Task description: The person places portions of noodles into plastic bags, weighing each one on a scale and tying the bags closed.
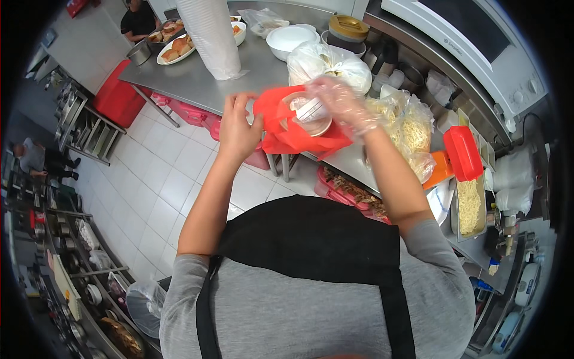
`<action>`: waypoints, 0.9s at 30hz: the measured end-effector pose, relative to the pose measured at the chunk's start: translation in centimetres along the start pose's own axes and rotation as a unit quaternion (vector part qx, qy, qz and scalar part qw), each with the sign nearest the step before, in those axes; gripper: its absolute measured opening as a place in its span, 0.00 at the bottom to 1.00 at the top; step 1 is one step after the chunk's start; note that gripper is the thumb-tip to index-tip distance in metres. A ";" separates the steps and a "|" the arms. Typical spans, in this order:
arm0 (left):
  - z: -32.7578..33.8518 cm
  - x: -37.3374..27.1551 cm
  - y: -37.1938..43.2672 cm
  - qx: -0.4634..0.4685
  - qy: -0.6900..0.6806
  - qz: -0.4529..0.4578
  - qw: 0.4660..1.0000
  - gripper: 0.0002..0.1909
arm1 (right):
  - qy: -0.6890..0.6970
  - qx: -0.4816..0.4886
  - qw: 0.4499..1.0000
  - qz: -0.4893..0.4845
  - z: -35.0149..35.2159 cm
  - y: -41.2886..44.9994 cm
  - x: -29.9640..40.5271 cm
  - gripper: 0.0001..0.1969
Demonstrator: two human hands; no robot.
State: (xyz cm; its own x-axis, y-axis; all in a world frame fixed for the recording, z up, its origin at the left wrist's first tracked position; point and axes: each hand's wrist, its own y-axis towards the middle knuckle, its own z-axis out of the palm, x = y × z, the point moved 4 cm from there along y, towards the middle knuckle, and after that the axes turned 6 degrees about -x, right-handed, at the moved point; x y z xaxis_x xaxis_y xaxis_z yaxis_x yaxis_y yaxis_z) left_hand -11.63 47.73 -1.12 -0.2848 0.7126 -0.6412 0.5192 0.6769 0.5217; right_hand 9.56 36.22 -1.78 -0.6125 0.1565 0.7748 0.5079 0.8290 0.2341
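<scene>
A red fabric-like bag (pixel 280 143) sits at the counter's front edge with its mouth open towards me. Inside it are round lidded containers (pixel 320 128), seen through the opening, with a white printed slip or packet (pixel 310 110) on top. My bare left hand (pixel 240 128) grips the bag's left edge, thumb towards me. My right hand (pixel 338 101), in a clear plastic glove, is over the bag's right side beside the white slip. Motion blurs its fingers, so their hold is unclear. Just behind the bag rests a knotted white plastic bag (pixel 329 65).
A tall stack of white cups or bowls (pixel 210 40) stands on the steel counter (pixel 179 83). Bagged noodles (pixel 410 123), a red tray (pixel 464 152) and a pan of noodles (pixel 469 208) lie rightward. A microwave (pixel 475 40) overhangs the back. Two people are farther off.
</scene>
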 end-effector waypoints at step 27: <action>6.4 1.7 0.6 0.188 0.162 0.360 0.899 0.20 | 0.494 -0.125 0.854 0.100 -9.2 3.0 -4.8 0.08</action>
State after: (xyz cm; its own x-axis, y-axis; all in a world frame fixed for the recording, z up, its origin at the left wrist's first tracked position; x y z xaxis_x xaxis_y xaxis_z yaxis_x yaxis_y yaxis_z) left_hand -6.68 48.14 -5.46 0.0471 0.9988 0.0164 0.8818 -0.0492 0.4690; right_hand 19.56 33.00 0.65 0.2497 -0.3513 0.9024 0.7317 0.6788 0.0618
